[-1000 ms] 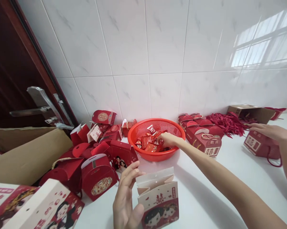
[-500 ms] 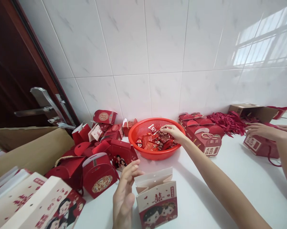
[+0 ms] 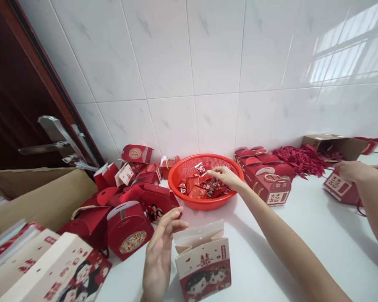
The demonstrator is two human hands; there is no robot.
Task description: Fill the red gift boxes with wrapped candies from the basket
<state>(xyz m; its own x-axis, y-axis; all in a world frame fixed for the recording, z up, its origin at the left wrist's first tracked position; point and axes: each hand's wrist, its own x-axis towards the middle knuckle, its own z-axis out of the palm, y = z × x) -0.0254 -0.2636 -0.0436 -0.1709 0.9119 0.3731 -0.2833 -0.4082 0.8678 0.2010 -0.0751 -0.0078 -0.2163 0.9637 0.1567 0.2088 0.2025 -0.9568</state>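
My left hand [image 3: 160, 256] is open, fingers apart and slightly curved, beside a cream-and-red paper gift box [image 3: 204, 268]. The box stands upright with its top flaps up and a cartoon couple on its front; a small gap shows between hand and box. My right hand [image 3: 228, 177] reaches into the red plastic basket [image 3: 204, 204] from the right. Its fingers are drawn together just above the wrapped candies [image 3: 197, 192], next to a red-and-white wrapped candy [image 3: 200, 168]. What the fingertips hold, if anything, is hidden.
Red gift boxes [image 3: 127, 233] crowd the left, near flat cream boxes [image 3: 55, 270] and a cardboard carton [image 3: 47, 205]. Rows of closed red boxes [image 3: 272, 188] and red ribbons [image 3: 298, 161] lie right. A co-worker's hand [image 3: 354, 172] rests on a red box [image 3: 340, 188] at far right.
My right hand has shifted slightly left within the basket, towards the red-and-white candy. My left hand stays beside the box. The co-worker's hand and red box have turned slightly.
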